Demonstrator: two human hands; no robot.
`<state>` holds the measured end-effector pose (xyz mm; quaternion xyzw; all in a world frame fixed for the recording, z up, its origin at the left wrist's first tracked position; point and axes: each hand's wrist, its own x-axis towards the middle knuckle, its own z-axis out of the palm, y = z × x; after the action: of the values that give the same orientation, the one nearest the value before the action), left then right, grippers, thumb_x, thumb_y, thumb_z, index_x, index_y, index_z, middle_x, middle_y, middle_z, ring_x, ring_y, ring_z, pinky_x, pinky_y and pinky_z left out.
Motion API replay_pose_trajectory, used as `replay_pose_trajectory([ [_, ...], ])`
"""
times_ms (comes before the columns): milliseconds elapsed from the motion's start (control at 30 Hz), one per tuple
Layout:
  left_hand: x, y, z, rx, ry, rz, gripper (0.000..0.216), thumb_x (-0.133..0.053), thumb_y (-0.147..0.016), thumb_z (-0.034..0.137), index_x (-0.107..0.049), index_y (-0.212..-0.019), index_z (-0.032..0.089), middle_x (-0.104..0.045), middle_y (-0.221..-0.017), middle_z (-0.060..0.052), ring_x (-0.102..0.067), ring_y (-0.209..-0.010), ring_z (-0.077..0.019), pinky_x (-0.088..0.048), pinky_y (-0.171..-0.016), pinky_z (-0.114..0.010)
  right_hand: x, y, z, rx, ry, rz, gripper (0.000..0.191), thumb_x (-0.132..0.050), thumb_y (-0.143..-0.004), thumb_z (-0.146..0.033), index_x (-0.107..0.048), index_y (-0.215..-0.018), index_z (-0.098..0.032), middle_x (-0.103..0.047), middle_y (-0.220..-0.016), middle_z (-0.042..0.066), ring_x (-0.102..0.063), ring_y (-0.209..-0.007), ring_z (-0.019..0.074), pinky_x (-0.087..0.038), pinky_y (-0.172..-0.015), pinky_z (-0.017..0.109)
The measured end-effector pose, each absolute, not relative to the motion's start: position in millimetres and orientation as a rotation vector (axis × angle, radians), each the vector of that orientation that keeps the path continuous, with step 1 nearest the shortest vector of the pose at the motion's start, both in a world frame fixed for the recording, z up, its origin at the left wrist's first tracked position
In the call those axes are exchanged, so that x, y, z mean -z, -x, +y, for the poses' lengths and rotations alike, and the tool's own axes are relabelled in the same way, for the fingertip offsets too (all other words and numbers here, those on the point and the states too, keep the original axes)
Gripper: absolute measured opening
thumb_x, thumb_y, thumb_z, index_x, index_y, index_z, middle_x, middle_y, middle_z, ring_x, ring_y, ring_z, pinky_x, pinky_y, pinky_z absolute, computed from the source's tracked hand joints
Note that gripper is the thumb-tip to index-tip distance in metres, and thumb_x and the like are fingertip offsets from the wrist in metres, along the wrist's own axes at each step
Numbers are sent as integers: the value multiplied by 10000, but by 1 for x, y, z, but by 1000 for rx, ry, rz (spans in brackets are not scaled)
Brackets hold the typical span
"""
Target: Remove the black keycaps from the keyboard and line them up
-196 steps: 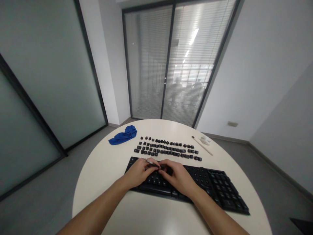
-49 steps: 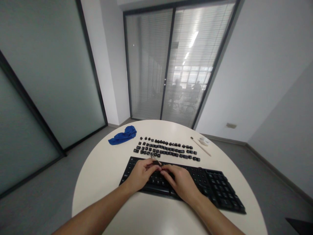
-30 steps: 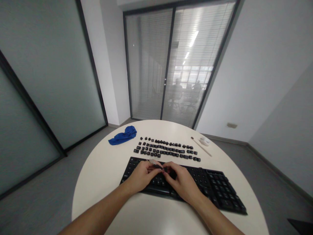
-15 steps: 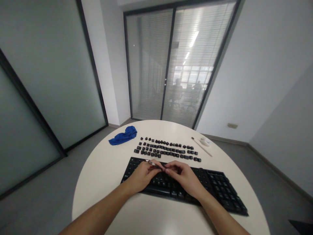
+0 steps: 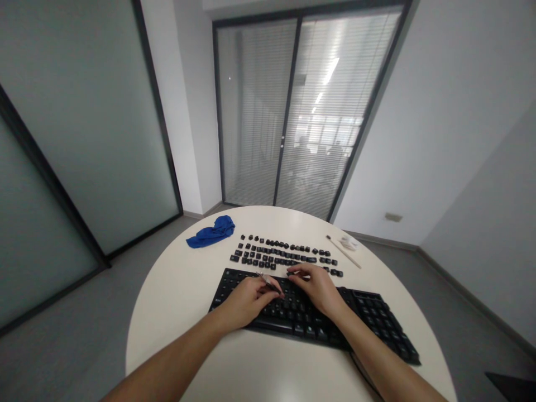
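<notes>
A black keyboard [image 5: 377, 315] lies across the round table in front of me. Over its left half, my left hand [image 5: 245, 301] is closed round a slim silver metal tool [image 5: 265, 278], whose exact kind is too small to tell. My right hand [image 5: 319, 287] is raised over the keyboard's back edge, with thumb and fingers pinched on a small black keycap [image 5: 290, 274]. Beyond the keyboard, loose black keycaps [image 5: 293, 256] stand in several rows. The right hand's fingers are close to the nearest row and hide part of it.
A crumpled blue cloth [image 5: 215, 231] rests at the back left of the pale table [image 5: 167, 290]. At the back right lie a thin brush [image 5: 344, 251] and a small whitish item [image 5: 348, 242]. A dark cable [image 5: 364, 374] runs under my right forearm.
My right hand has moved away from the left, up and slightly right toward the loose keycaps, with a keycap at its fingertips. The left hand stays nearly in place with the metal tool.
</notes>
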<state>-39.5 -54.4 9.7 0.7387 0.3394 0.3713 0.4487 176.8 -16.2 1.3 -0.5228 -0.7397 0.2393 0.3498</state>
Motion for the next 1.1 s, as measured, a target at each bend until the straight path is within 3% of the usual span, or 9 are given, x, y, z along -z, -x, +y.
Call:
replay_pose_trajectory([
  [300,-3,39,-51,-930,-1804,821,167,-541,-905,214,-693,-953,162,-735,-948,-56,-689,-896,-192,-512,-831,-294,-8,-156,7,-282,1557,-2201,151,-644,-793,-201,-726,-920,-192,-744,-897,55,-678,-852,209,-475,-771,288],
  [500,2,40,-49,-917,-1839,850,173,-539,-909,234,-696,-939,167,-736,-931,-52,-690,-890,-191,-512,-818,-284,-3,-148,15,-262,1589,-2226,133,-656,-784,-208,-744,-882,-221,-751,-884,52,-683,-867,221,-470,-781,295],
  [933,-1,40,-50,-923,-1787,815,169,-536,-910,211,-693,-960,171,-736,-940,-45,-693,-916,-189,-514,-843,-285,2,-151,15,-217,1571,-2206,198,-618,-846,-256,-722,-1003,-197,-722,-1023,90,-648,-994,241,-458,-872,322],
  [1100,-1,40,-50,-940,-1806,835,162,-542,-907,203,-698,-947,176,-726,-939,-40,-690,-900,-187,-514,-830,-284,-4,-167,9,-230,1583,-2200,150,-614,-851,-284,-723,-926,-215,-730,-946,66,-665,-918,239,-473,-806,318],
])
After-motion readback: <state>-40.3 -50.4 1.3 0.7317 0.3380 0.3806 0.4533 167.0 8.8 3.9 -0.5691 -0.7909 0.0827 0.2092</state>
